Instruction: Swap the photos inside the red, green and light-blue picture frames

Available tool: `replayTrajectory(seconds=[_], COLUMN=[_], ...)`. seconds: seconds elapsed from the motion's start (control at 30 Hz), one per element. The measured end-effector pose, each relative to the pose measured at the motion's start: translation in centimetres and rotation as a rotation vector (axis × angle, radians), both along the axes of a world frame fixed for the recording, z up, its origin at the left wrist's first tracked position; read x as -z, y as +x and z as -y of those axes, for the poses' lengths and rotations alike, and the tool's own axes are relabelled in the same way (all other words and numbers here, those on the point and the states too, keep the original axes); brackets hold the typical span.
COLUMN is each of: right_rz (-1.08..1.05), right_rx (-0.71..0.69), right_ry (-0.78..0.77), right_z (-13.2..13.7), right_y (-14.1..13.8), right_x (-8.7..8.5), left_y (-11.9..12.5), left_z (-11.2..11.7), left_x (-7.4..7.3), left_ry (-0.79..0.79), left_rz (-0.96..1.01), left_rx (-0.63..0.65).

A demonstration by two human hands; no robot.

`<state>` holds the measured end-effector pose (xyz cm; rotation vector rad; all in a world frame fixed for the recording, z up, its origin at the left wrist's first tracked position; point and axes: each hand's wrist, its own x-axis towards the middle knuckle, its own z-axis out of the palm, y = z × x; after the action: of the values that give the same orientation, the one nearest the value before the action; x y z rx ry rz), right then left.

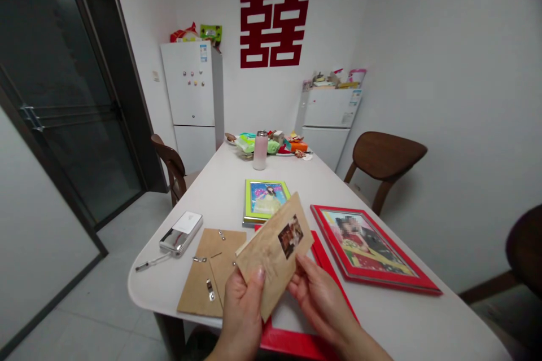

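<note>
The left hand (243, 307) and right hand (322, 299) pinch a tilted card (271, 254) by its near edge, above the red frame (296, 343) beneath them, apparently mid-fitting; seating it calls for squaring its edges.

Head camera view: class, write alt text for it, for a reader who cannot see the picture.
The person's left hand and right hand hold a brown card with a small photo on it, over a white table. On the table lie a brown backing board, a green-framed picture and a red-framed picture.
</note>
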<state>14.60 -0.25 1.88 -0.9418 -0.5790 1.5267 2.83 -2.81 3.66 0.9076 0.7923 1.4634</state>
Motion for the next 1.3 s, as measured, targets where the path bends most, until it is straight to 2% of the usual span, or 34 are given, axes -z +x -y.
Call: replayTrajectory(seconds=[0.1, 0.2, 0.27, 0.43, 0.57, 0.67, 0.77, 0.87, 1.0, 1.17, 1.23, 1.3], right_rz=[-0.029, 0.084, 0.178, 0.423, 0.627, 0.766, 1.064, 1.476, 1.853, 2.035, 2.039, 2.0], right_rx=[0.138, 0.091, 0.041, -0.039, -0.091, -0.09, -0.085, -0.095, -0.14, -0.146, -0.141, -0.126], right_ry=[0.028, -0.054, -0.098, -0.1, -0.045, -0.01, 0.075, 0.166, 0.101, 0.112, 0.121, 0.149], right_z=[-0.3, -0.6, -0.8, -1.7, -2.7, -3.4, -3.8, -3.7, -3.2, -3.0, -2.9, -2.7], right_y=[1.4, 3.5, 4.8, 6.4, 6.5, 6.5, 6.6, 6.6, 6.5, 6.4, 6.4, 5.9], right_x=[0.3, -0.3, -0.4, 0.3, 1.7, 2.5, 2.6, 2.0, 1.3, 1.5, 1.4, 1.0], left_y=[0.0, -0.8, -1.4, -2.2, -2.3, -2.4, -2.3, -2.0, -1.4, -1.4, -2.5, -4.5], left_z=[-0.2, -0.5, -0.5, 0.3, 0.6, 0.5, 0.4, 0.4, 0.5, 0.4, 0.5, 0.6], left_x=[0.9, 1.8, 2.5, 3.3, 3.9, 4.7, 4.9, 4.1, 2.8, 2.7, 3.1, 3.6], left_ry=[-0.047, -0.061, -0.014, 0.151, 0.258, 0.383, 0.453, 0.414, 0.337, 0.369, 0.424, 0.474], left_rz=[0.093, 0.017, -0.17, -0.908, -1.173, -1.267, -1.357, -1.44, -1.483, -1.479, -1.468, -1.449], left_rx=[0.094, 0.158, 0.172, 0.202, 0.342, 0.368, 0.381, 0.409, 0.401, 0.405, 0.388, 0.31])
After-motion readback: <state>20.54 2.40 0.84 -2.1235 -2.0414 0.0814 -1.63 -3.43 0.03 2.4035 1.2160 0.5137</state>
